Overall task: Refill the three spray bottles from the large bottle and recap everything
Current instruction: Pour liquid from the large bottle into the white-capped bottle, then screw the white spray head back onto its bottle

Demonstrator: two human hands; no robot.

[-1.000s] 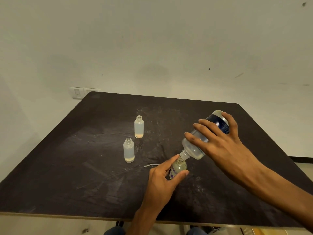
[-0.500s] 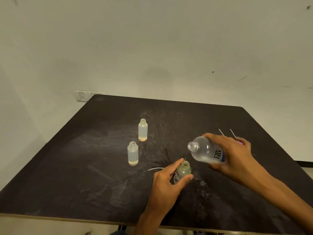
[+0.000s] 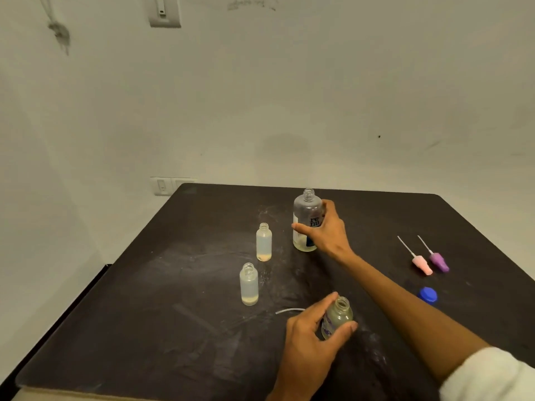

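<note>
surface: scuffed dark table [image 3: 173, 328], pale wall with switch [image 3: 164, 11] | label: "re nu" on upright large bottle [image 3: 307, 221] | right hand [image 3: 327, 230] grips it | left hand [image 3: 309, 340] grips uncapped spray bottle [image 3: 337, 316] at near edge

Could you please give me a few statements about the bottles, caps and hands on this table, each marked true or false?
1. The large bottle stands upright, gripped by the right hand. True.
2. The left hand holds a capped spray bottle. False: its neck is open.
3. The blue cap sits on the large bottle. False: it lies on the table.
4. Two small open bottles stand untouched. True.
5. The pink spray top and purple spray top lie side by side. True.
</note>
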